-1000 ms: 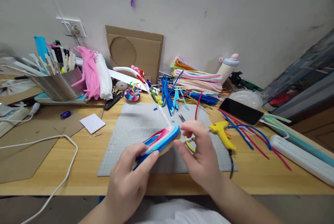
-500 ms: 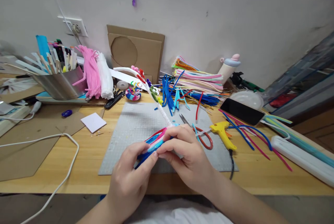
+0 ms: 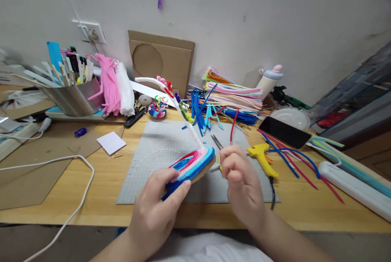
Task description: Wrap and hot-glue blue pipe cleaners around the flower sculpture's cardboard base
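A wooden table (image 3: pixel 104 180) carries a grey cutting mat (image 3: pixel 146 148), above which a striped craft piece (image 3: pixel 201 162) is held tilted, its white stem set with small flowers and leaning up to the left. The left hand (image 3: pixel 155 201) pinches the near end of the striped base between thumb and fingers, whereas the right hand (image 3: pixel 244 184), near the far end but apart from it, has its fingers curled inward, and whether they enclose anything cannot be told. To its right lies a yellow glue gun (image 3: pixel 262 160); just beyond it, partly hidden, scissors (image 3: pixel 216 141); farther back, a thin red strip (image 3: pixel 234 125).
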Motion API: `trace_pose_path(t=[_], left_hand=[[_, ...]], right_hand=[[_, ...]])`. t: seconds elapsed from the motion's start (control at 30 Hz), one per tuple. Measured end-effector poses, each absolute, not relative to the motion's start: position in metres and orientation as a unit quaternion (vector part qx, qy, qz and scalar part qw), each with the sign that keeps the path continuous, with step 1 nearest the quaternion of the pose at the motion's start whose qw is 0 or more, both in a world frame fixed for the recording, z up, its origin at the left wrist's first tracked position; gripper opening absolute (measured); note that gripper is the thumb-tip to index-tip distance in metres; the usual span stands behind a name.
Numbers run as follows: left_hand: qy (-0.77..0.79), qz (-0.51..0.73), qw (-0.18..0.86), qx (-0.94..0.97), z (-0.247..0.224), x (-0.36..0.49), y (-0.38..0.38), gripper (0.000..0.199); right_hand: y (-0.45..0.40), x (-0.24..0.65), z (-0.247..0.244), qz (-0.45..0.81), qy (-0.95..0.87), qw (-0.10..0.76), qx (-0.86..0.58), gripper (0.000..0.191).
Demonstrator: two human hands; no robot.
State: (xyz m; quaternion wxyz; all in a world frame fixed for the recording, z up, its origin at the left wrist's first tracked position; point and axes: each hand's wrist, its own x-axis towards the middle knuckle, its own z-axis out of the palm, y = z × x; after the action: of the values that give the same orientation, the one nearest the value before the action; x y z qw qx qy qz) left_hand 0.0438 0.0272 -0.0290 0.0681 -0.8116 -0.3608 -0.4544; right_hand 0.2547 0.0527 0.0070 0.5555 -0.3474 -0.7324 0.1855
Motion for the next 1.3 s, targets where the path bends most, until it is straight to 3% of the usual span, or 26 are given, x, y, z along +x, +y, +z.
trace_pose_path(t=[0.07,0.17,0.33,0.47,0.8,0.93,1.07,1.2,1.3], left_hand=[[-0.357,-0.450,0.076,-0.815,-0.028,0.045,0.026,0.036],[-0.356,-0.443,0.078,-0.819,-0.028,0.047,0.024,0.037],[-0.393,-0.481,0.028,-0.783,-0.034,0.048,0.024,0.041],[-0.450,-0.447,-0.009,-0.773,-0.034,0.041,0.024,0.032],[-0.366,-0.319,0.125,-0.865,0.024,0.016,0.002,0.037],[-0.376,-0.313,0.112,-0.865,0.025,0.016,0.003,0.042],[-0.370,-0.332,0.084,-0.864,0.012,0.017,0.006,0.038],[-0.398,-0.361,0.051,-0.842,0.007,0.019,0.007,0.032],[-0.411,-0.342,0.040,-0.844,0.009,0.019,0.007,0.034]], right_hand=[[0.053,0.257,0.004,0.131,-0.790,0.483,-0.352,0.025],[0.054,0.256,-0.005,0.122,-0.837,0.406,-0.346,0.042],[0.056,0.256,-0.025,0.167,-0.826,0.425,-0.329,0.033],[0.055,0.260,-0.029,0.186,-0.809,0.450,-0.331,0.034],[0.039,0.247,-0.038,0.308,-0.764,0.465,-0.325,0.046],[0.035,0.247,-0.032,0.321,-0.761,0.447,-0.344,0.047],[0.038,0.268,-0.023,0.277,-0.789,0.376,-0.400,0.049],[0.054,0.312,-0.029,0.140,-0.729,0.394,-0.542,0.018],[0.068,0.349,-0.038,0.062,-0.695,0.332,-0.635,0.021]])
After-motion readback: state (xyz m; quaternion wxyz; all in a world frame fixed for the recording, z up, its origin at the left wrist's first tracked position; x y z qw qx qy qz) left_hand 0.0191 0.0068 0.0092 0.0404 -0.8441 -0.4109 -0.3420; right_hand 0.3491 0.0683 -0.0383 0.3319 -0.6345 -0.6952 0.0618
